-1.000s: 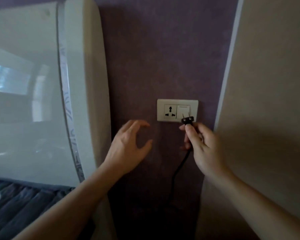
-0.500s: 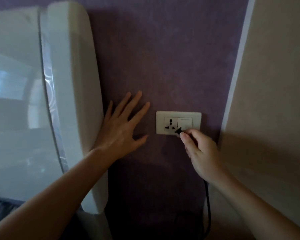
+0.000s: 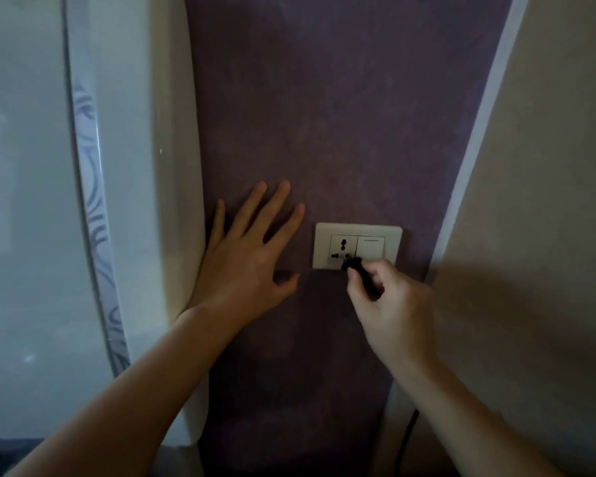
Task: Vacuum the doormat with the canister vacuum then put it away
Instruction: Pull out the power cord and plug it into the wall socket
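vacuum plug [image 3: 356,266] meets the lower slots of the wall socket [image 3: 324,235], pinched by my right hand [image 3: 393,304] to aim its pins, while my left hand [image 3: 245,256] lies spread flat left of it, likely for balance (canister unseen).

Bare purple wall [image 3: 341,115] above the outlet plate [image 3: 358,247] — white appliance [image 3: 135,201] crowds left.

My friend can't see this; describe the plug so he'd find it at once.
On the purple wall, between a glossy white panel and a beige wall, sits a cream socket plate. The plug is at its lower edge, pinched by the right hand, the only black thing there.
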The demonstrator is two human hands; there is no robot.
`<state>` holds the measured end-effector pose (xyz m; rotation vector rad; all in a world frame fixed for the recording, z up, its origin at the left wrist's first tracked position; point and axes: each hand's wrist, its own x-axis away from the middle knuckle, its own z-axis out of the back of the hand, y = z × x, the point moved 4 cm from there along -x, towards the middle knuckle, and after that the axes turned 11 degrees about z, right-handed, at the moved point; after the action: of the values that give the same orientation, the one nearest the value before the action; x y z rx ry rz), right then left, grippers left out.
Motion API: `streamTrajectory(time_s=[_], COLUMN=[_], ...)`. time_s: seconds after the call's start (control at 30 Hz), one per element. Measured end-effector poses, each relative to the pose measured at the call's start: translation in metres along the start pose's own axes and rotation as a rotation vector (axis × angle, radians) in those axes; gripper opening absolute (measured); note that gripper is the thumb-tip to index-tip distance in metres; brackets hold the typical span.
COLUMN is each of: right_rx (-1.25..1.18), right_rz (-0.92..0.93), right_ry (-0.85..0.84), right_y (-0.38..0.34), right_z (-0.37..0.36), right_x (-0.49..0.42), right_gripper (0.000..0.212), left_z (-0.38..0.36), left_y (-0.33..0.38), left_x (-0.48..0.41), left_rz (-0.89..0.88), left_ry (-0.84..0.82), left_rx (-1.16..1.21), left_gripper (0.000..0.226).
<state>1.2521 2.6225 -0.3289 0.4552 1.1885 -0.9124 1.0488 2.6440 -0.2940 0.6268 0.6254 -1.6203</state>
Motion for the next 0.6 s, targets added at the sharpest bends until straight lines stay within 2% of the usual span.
streamTrajectory(time_s=[0.2, 0.6], right_rx=[0.040, 0.106], right_rz=[-0.003, 0.008], right_ry=[0.020, -0.043], right_y=[-0.007, -0.025], right_z=[-0.005, -0.013], right_x=[-0.004, -0.011], right_gripper=[0.015, 0.026], left_z=[0.002, 0.002], left_y=[0.001, 0.001], left_x=[0.000, 0.000], left_rz=[0.005, 0.011], left_ry=[0.000, -0.002], left_rx=[0.021, 0.027], left_gripper=[0.093, 0.092])
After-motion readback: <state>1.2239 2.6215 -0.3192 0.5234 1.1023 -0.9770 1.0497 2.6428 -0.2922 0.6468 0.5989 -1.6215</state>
